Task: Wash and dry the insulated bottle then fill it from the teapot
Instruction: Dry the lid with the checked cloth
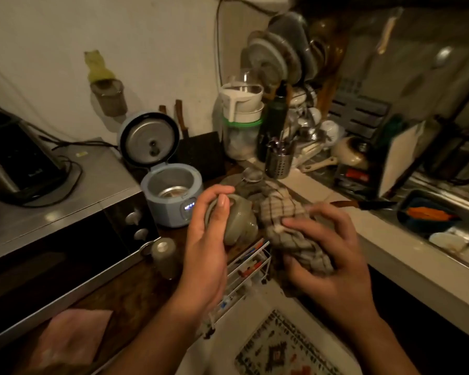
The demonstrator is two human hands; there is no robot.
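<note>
My left hand (pixel 210 239) grips a rounded grey-green bottle lid (pixel 240 221) above the wooden counter's edge. My right hand (pixel 328 255) is closed on a bunched checked dish towel (pixel 287 220), which touches the lid's right side. The grey-green insulated bottle body (pixel 164 255) stands upright and uncapped on the counter, left of my left hand and in front of the microwave. I cannot pick out a teapot with certainty.
A light-blue rice cooker (pixel 171 196) stands open behind the lid. A microwave (pixel 65 228) fills the left. A crowded dish rack (pixel 290 85) and a cutlery holder (pixel 278 163) stand at the back. At right is the sink (pixel 444 212), with a knife (pixel 363 204) on its ledge.
</note>
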